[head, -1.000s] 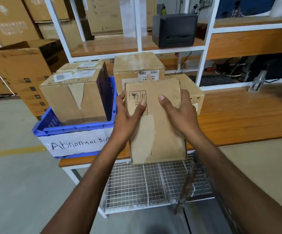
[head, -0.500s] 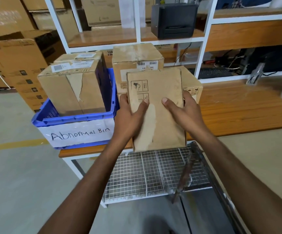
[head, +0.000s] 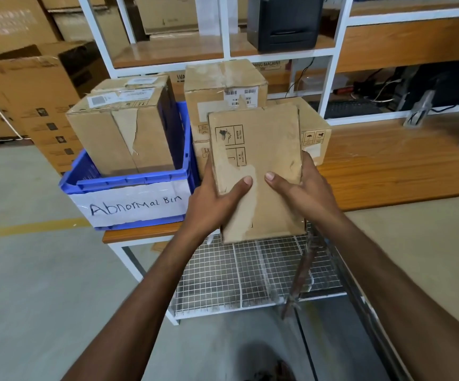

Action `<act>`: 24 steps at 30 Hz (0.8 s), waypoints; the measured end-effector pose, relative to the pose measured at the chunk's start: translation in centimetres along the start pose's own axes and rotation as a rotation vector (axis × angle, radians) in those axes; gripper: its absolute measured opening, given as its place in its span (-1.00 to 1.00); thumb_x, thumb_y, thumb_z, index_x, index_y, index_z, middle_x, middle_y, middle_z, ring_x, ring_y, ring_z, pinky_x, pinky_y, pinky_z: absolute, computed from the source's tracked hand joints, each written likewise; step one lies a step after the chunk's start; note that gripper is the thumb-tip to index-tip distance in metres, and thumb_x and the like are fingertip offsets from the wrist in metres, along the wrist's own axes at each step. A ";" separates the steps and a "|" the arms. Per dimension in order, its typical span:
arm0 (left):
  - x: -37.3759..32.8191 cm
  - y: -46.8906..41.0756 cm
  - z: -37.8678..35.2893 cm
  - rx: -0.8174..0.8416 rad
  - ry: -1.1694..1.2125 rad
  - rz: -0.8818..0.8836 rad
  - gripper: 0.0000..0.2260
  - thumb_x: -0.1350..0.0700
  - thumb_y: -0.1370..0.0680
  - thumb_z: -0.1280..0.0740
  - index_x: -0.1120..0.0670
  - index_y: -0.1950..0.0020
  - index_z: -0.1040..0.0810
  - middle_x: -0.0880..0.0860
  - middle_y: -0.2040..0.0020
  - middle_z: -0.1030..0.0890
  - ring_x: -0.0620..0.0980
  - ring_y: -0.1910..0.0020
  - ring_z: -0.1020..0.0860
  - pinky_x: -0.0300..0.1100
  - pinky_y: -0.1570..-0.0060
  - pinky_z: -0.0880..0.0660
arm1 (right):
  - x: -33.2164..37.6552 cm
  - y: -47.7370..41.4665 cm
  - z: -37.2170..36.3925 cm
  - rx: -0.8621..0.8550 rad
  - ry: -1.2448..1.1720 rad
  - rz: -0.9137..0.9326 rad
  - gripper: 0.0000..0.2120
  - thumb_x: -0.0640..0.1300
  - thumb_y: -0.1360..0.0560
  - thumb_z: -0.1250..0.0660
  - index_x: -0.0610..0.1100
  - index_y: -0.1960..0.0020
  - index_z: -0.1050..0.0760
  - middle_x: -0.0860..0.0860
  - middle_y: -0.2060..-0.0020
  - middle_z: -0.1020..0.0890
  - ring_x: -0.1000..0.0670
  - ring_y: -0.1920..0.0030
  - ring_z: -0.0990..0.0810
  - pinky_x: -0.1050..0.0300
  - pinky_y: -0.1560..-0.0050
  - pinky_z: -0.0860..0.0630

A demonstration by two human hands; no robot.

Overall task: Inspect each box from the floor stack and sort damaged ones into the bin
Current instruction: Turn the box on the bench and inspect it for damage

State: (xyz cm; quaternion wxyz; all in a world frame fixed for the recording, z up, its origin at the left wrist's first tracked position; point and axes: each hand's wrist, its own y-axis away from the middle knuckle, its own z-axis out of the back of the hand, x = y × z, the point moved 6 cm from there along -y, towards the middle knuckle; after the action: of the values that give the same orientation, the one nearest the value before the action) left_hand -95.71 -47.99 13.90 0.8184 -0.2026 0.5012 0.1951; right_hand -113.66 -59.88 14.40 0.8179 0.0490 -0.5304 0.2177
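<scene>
Head view, and both hands are on a flat cardboard box (head: 255, 166), held upright over the table's near edge with its printed handling marks facing the camera. The left hand (head: 211, 204) grips the lower left side, thumb curled across the front face. The right hand (head: 302, 188) grips the lower right side the same way, its fingers hidden behind. Most of the box stands above the two grips. Just to its left the blue bin (head: 129, 178), labelled "Abnormal Bin", sits on the wooden table (head: 388, 166) with a torn carton (head: 118, 138) inside. Stacked cartons (head: 222, 81) stand right behind the held box.
</scene>
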 end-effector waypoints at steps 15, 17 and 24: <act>-0.6 0.5 0.6 0.073 0.168 -0.063 -0.21 -0.17 -0.41 -0.63 -0.17 -0.56 -0.36 -0.17 -0.39 -0.60 -0.12 -0.37 -0.57 0.10 -0.36 -0.54 | -0.5 1.0 1.7 -0.023 -0.219 0.006 -0.29 0.22 -0.25 -0.60 0.20 -0.37 -0.50 0.19 -0.16 -0.70 0.09 -0.18 -0.68 -0.16 -0.25 -0.62; -0.8 0.6 0.4 0.052 0.165 -0.063 -0.22 -0.20 -0.40 -0.63 -0.18 -0.54 -0.39 -0.17 -0.37 -0.62 -0.11 -0.35 -0.58 0.11 -0.36 -0.54 | -0.3 0.7 1.8 -0.033 -0.219 0.017 -0.26 0.23 -0.25 -0.60 0.21 -0.40 -0.48 0.20 -0.17 -0.70 0.10 -0.19 -0.67 -0.16 -0.25 -0.62; -2.5 2.4 0.3 0.113 0.174 -0.117 -0.13 0.09 -0.40 -0.67 -0.06 -0.60 -0.27 -0.18 -0.39 -0.56 -0.27 -0.32 -0.55 -0.25 -0.30 -0.56 | -0.8 2.2 2.6 0.064 -0.299 0.058 -0.12 0.08 -0.33 -0.68 0.21 -0.53 -0.30 0.17 -0.34 -0.59 0.11 -0.31 -0.60 -0.09 -0.32 -0.60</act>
State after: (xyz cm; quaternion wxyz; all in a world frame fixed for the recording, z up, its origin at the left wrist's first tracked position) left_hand -97.83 -46.09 15.88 0.7919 -0.2014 0.5677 0.1002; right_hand -117.04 -58.97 14.51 0.7212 0.0914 -0.6401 0.2484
